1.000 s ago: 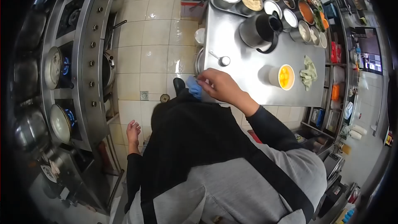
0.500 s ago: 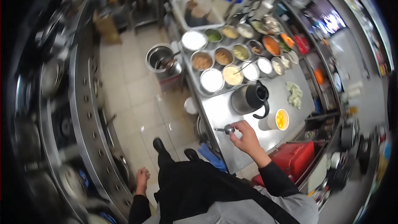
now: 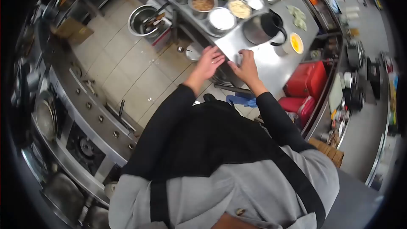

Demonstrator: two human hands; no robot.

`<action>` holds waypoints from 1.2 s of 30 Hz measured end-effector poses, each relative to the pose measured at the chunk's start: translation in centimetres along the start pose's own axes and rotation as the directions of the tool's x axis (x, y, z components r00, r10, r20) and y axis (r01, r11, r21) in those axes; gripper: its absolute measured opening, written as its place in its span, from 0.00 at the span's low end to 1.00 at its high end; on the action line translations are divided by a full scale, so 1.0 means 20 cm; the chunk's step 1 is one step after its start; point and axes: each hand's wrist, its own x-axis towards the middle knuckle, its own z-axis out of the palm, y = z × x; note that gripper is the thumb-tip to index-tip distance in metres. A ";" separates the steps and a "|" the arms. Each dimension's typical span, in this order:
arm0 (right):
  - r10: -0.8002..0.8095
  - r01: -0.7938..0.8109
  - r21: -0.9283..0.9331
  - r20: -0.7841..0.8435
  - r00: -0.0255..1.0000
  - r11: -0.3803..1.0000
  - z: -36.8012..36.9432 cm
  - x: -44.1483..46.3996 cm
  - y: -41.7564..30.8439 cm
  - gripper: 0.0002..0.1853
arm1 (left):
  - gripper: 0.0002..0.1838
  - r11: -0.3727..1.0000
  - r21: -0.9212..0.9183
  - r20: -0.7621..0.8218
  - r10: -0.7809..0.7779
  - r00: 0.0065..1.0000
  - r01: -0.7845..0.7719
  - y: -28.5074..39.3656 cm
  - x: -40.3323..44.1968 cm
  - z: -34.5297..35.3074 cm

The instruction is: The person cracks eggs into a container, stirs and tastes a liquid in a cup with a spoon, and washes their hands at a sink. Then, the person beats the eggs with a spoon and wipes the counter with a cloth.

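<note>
Between the thumb and forefinger of my right hand [image 3: 246,68] is a small metal spoon [image 3: 238,59], blurred and partly hidden, at the near corner of the steel table [image 3: 267,72]. My left hand [image 3: 207,64] is beside it at the table's left edge, fingers apart and holding nothing. Just beyond my right hand stands a steel jug with a black lid and handle [image 3: 259,29]. To the jug's right is a white tub [image 3: 290,46] with yellow contents that look like egg yolks.
Several round tubs of ingredients [image 3: 202,5] fill the table's far part. A crumpled pale cloth [image 3: 297,18] lies right of the jug. On the left floor side stands a metal pot with utensils [image 3: 139,20]. A stove [image 3: 87,146] runs along the left; red containers [image 3: 307,80] are right.
My left hand has risen from my side to the table edge beside my right hand. My right hand, with the spoon, is now closer to the table's edge. The view has tilted down.
</note>
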 end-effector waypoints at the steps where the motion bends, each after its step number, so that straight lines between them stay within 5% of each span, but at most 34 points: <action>1: -0.013 0.013 -0.059 0.002 1.000 0.998 0.06 0.02 -0.02 0.25 | 0.35 0.999 0.033 -0.027 0.023 0.999 -0.022 0.01 0.07 0.00; 3: -0.048 0.053 -0.151 0.040 0.998 0.987 0.14 -0.01 0.03 0.25 | 0.34 0.914 0.402 -0.022 0.078 0.997 -0.063 -0.01 0.03 -0.17; 5: -0.107 0.111 -0.248 0.028 0.994 0.962 0.15 -0.04 0.07 0.26 | 0.25 0.664 0.705 0.047 0.305 0.951 -0.248 -0.07 -0.04 -0.54; 6: -0.101 0.106 -0.261 0.032 0.994 0.959 0.15 -0.05 0.08 0.26 | 0.22 0.703 0.660 -0.021 0.370 0.929 -0.265 -0.13 -0.10 -0.76; 8: -0.108 0.111 -0.291 0.026 0.994 0.950 0.19 -0.04 0.08 0.25 | 0.19 0.904 0.423 -0.377 0.107 0.920 0.069 -0.22 -0.24 -1.30; 10: -0.135 0.130 -0.326 0.009 0.991 0.936 0.19 -0.05 0.09 0.25 | 0.12 0.931 0.326 -0.615 0.074 0.785 0.167 -0.21 -0.56 -1.60; 11: -0.137 0.141 -0.332 0.035 0.990 0.933 0.19 -0.04 0.09 0.25 | 0.10 0.888 0.446 -0.673 0.251 0.696 0.111 -0.36 -0.63 -1.93; 13: -0.124 0.144 -0.360 0.079 0.989 0.922 0.20 -0.06 0.11 0.25 | 0.07 0.958 0.281 -0.792 0.200 0.577 0.054 -0.36 -0.90 -2.02; 15: -0.130 0.170 -0.398 0.127 0.983 0.901 0.19 -0.05 0.12 0.26 | 0.11 0.990 0.139 -0.680 0.106 0.725 -0.015 -0.45 -1.13 -2.29; 17: -0.103 0.140 -0.304 0.132 0.986 0.942 0.18 -0.02 0.02 0.26 | 0.11 0.996 0.091 -0.788 0.086 0.610 -0.024 -0.46 -1.32 -2.20; 20: -0.281 0.325 -0.111 0.299 0.912 0.939 0.26 0.03 -0.38 0.26 | 0.14 0.999 0.020 -0.847 0.040 0.530 -0.043 -0.64 -1.49 -2.39; 23: -0.196 0.056 0.262 0.545 0.815 0.963 0.56 0.02 -0.68 0.20 | 0.15 0.997 -0.042 -0.922 -0.015 0.387 -0.063 -0.62 -1.59 -2.29; 25: -0.250 0.009 0.336 0.683 0.686 0.942 0.82 0.02 -0.77 0.20 | 0.17 0.995 -0.047 -0.932 -0.014 0.361 -0.084 -0.56 -1.56 -2.30; 30: -0.139 -0.219 0.271 0.867 0.479 0.937 1.28 0.14 -0.90 0.17 | 0.28 0.987 0.129 -0.903 0.156 0.400 -0.094 -0.16 -1.33 -2.38; 33: -0.103 -0.234 0.264 0.839 0.534 0.936 1.41 0.14 -0.74 0.15 | 0.29 0.977 0.215 -0.860 0.185 0.477 0.009 -0.02 -1.03 -2.71; 35: 0.099 -0.439 0.187 0.828 0.551 0.879 1.46 0.12 -0.66 0.12 | 0.29 0.939 0.343 -0.831 0.298 0.469 0.010 -0.01 -0.77 -3.03; 36: 0.142 -0.404 0.119 0.817 0.559 0.907 1.49 0.11 -0.53 0.10 | 0.29 0.903 0.420 -0.789 0.315 0.528 0.088 0.04 -0.66 -3.16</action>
